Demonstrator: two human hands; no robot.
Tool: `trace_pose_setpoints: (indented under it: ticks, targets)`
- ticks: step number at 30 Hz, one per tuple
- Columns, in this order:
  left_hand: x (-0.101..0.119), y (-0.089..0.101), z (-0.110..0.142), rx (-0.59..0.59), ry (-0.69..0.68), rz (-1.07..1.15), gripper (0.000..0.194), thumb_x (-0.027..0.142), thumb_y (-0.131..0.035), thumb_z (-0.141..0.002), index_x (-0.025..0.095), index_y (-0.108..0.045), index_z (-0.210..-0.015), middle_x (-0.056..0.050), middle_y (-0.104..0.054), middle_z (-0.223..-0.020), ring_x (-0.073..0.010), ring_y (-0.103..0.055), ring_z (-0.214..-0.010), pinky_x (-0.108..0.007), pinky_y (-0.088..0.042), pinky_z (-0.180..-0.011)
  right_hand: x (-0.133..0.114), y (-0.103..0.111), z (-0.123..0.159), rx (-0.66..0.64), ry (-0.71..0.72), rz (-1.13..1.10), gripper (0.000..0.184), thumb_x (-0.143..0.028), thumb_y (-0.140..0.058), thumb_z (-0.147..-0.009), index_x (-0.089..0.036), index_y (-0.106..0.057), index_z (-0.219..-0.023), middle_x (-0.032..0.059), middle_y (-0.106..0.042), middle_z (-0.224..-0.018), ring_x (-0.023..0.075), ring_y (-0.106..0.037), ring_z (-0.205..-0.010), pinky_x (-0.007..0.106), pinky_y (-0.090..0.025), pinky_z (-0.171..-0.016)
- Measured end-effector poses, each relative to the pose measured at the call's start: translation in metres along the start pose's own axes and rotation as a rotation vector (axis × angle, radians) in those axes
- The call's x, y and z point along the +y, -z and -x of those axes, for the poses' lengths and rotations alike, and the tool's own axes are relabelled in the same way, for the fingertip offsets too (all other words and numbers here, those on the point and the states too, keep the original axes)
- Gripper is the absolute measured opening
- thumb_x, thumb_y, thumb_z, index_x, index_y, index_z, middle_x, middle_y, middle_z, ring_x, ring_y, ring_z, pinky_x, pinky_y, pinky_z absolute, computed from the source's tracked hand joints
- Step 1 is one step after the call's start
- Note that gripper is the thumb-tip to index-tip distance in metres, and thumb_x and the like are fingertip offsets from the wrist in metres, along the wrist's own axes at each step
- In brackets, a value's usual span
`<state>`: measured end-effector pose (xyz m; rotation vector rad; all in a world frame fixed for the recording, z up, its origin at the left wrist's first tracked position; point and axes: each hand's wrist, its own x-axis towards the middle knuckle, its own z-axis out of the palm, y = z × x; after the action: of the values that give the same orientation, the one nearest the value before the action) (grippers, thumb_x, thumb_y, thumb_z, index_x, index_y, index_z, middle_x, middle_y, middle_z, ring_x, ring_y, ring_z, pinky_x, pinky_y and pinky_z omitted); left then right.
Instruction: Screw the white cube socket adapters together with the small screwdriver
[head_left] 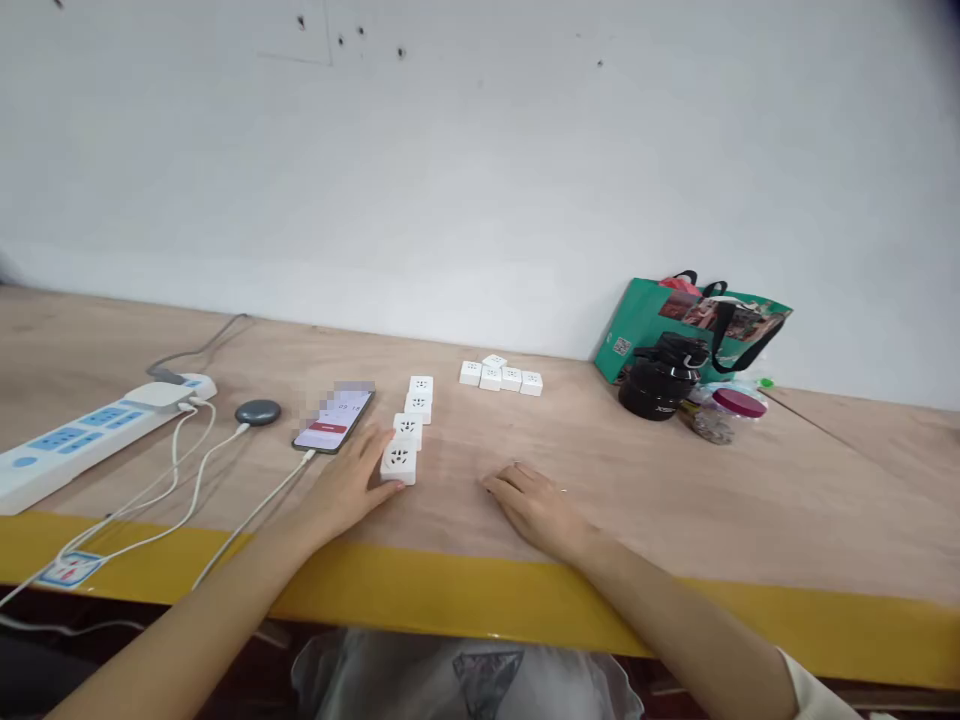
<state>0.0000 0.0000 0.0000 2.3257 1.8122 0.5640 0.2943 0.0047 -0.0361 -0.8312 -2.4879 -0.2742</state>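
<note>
Several white socket adapters stand in a slightly slanting column in front of me, with a white socket adapter (pixel 399 460) at the near end. My left hand (pixel 351 485) is around this nearest adapter, thumb at its near edge and fingertips along the left side by the adapter behind it. My right hand (pixel 536 505) lies palm down on the table to the right of the column, fingers loosely bent and nothing visible in them. Farther back, a small group of white socket adapters (pixel 511 378) sits near the wall, one of them behind the front row.
Left of my left hand lies a phone (pixel 334 420) with a charging cable. Beyond it are a dark round device (pixel 258 412) and a white power strip (pixel 82 435). A black jug (pixel 660 385), a green bag (pixel 637 315) and a red-lidded jar (pixel 739 404) stand at right.
</note>
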Motion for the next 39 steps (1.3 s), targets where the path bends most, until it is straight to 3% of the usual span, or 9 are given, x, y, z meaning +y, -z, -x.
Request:
trace_pose_setpoints:
  ticks: [3,7,9,11,13,15,19,39]
  targets:
    - [0.005,-0.005,0.014,0.003,-0.071,0.015,0.045,0.039,-0.052,-0.085,0.022,-0.047,-0.126,-0.010,-0.050,-0.132,-0.0284,-0.043,-0.125,-0.046,-0.033,-0.106,0.002,-0.002,-0.001,0.066,-0.075,-0.097,0.027,-0.014,-0.038,-0.091,-0.016,-0.055,-0.113,0.0107,-0.063,-0.088,0.0199,-0.060,-0.084,0.035,-0.054,-0.074]
    - [0.029,-0.015,0.022,-0.034,-0.144,0.118,0.042,0.037,-0.058,-0.082,0.021,-0.049,-0.120,-0.010,-0.046,-0.135,-0.0278,-0.042,-0.126,-0.044,-0.034,-0.106,0.007,0.012,-0.014,0.202,-0.189,-0.247,0.023,-0.018,-0.039,-0.091,-0.019,-0.055,-0.107,0.0074,-0.064,-0.085,0.0178,-0.062,-0.077,0.033,-0.054,-0.068]
    - [0.045,-0.020,0.012,-0.089,-0.193,0.170,0.042,0.033,-0.060,-0.080,0.021,-0.048,-0.119,-0.009,-0.043,-0.138,-0.0284,-0.040,-0.127,-0.044,-0.034,-0.106,0.010,0.027,-0.026,0.323,-0.312,-0.361,0.015,-0.024,-0.047,-0.088,-0.021,-0.054,-0.101,0.0049,-0.065,-0.083,0.0164,-0.062,-0.072,0.032,-0.053,-0.065]
    - [0.061,-0.026,-0.007,-0.197,-0.221,0.223,0.046,0.030,-0.061,-0.078,0.022,-0.046,-0.120,-0.009,-0.052,-0.125,-0.0283,-0.050,-0.116,-0.043,-0.041,-0.097,0.013,0.040,-0.039,0.506,-0.491,-0.558,0.017,-0.030,-0.052,-0.087,-0.021,-0.050,-0.101,0.0025,-0.065,-0.080,0.0136,-0.061,-0.065,0.029,-0.051,-0.060]
    - [0.077,-0.031,-0.026,-0.233,-0.242,0.244,0.051,0.029,-0.061,-0.075,0.023,-0.045,-0.122,-0.008,-0.054,-0.121,-0.0290,-0.052,-0.112,-0.043,-0.042,-0.095,0.016,0.049,-0.048,0.672,-0.580,-0.777,0.019,-0.034,-0.051,-0.087,-0.021,-0.045,-0.098,0.0016,-0.066,-0.080,0.0119,-0.061,-0.064,0.026,-0.049,-0.055]
    - [0.090,-0.037,-0.042,-0.261,-0.255,0.269,0.055,0.031,-0.062,-0.073,0.024,-0.044,-0.124,-0.007,-0.053,-0.121,-0.0289,-0.053,-0.109,-0.042,-0.044,-0.092,0.018,0.051,-0.052,0.747,-0.624,-0.893,0.020,-0.037,-0.053,-0.085,-0.021,-0.044,-0.095,0.0010,-0.066,-0.079,0.0108,-0.060,-0.063,0.025,-0.048,-0.053]
    - [0.101,-0.048,-0.052,-0.253,-0.261,0.354,0.051,0.034,-0.062,-0.075,0.024,-0.045,-0.122,-0.007,-0.053,-0.123,-0.0290,-0.050,-0.114,-0.043,-0.042,-0.095,0.021,0.042,-0.048,0.706,-0.663,-0.936,0.023,-0.038,-0.055,-0.084,-0.020,-0.046,-0.095,-0.0007,-0.065,-0.075,0.0097,-0.060,-0.060,0.024,-0.048,-0.053]
    - [0.096,-0.055,-0.047,-0.237,-0.271,0.377,0.051,0.033,-0.064,-0.076,0.023,-0.046,-0.122,-0.007,-0.052,-0.123,-0.0285,-0.047,-0.117,-0.043,-0.038,-0.099,0.025,0.036,-0.038,0.649,-0.604,-0.740,0.020,-0.034,-0.051,-0.088,-0.022,-0.045,-0.103,-0.0016,-0.060,-0.077,0.0110,-0.061,-0.066,0.029,-0.049,-0.061]
